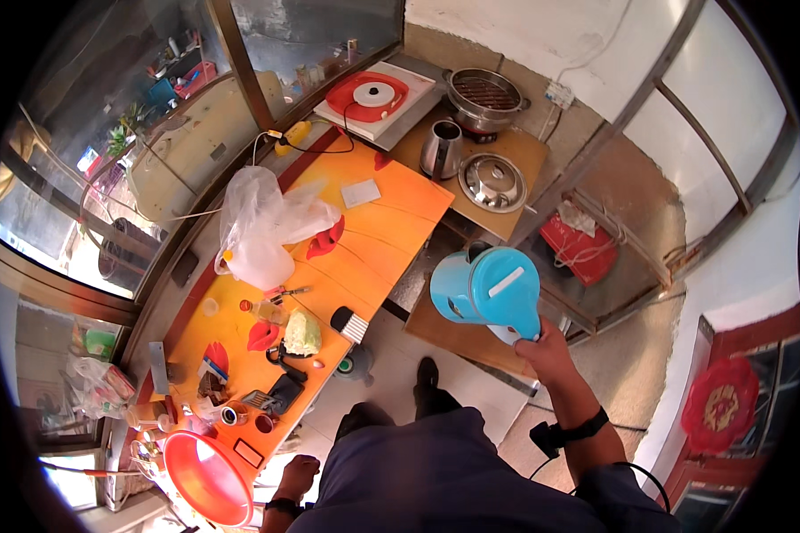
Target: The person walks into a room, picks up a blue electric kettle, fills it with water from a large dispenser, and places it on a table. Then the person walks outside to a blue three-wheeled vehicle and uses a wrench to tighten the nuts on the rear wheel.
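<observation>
My right hand (547,353) is wrapped round the handle of a light blue kettle (482,286) with a smooth blue top. The kettle is out in front of me to the right, over a low wooden board (458,327). At the lower edge my left hand (299,477) hangs beside my body with its fingers curled in and nothing visible in them. A red basin (206,480) is to the left of that hand. Nearby on the orange table (391,209) lie a black-framed rectangle (248,453) and a cleaver-like dark tool (284,393).
The table also bears a white plastic bag (262,226), a cabbage (302,333) and a bottle (267,311). On a wooden stand are a steel kettle (441,149), a domed lid (492,182) and a steamer pot (486,93). A metal-framed glass panel (631,178) rises at the right.
</observation>
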Tool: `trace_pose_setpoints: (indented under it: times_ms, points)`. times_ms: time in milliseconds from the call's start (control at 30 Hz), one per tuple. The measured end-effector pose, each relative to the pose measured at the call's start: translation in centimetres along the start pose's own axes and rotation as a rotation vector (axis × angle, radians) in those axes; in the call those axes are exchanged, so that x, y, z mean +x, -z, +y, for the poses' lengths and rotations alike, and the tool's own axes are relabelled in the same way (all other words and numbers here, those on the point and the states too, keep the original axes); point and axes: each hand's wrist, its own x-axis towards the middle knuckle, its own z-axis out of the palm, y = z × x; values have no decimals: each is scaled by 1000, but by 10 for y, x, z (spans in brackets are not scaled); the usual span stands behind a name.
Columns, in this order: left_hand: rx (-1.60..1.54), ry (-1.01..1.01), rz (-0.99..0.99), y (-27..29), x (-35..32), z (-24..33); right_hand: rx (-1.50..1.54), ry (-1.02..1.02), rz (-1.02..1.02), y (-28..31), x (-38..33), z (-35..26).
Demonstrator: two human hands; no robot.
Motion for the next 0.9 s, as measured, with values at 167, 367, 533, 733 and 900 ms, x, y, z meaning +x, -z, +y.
trace_pose_setpoints:
  times_ms: [167,367,533,733,900]
  points:
    - [-371,257,76,3,9,72,59,28,-101,9,100,-81]
    - [-584,286,167,-26,33,87,146,55,-176,19,247,-152]
    - [75,79,132,-98,42,28,175,44,-237,-17,360,-244]
    - [-833,820,263,-68,111,179,44,117,-285,-59,517,-303]
    - [-945,935,289,-77,139,224,9,96,-314,-101,628,-330]
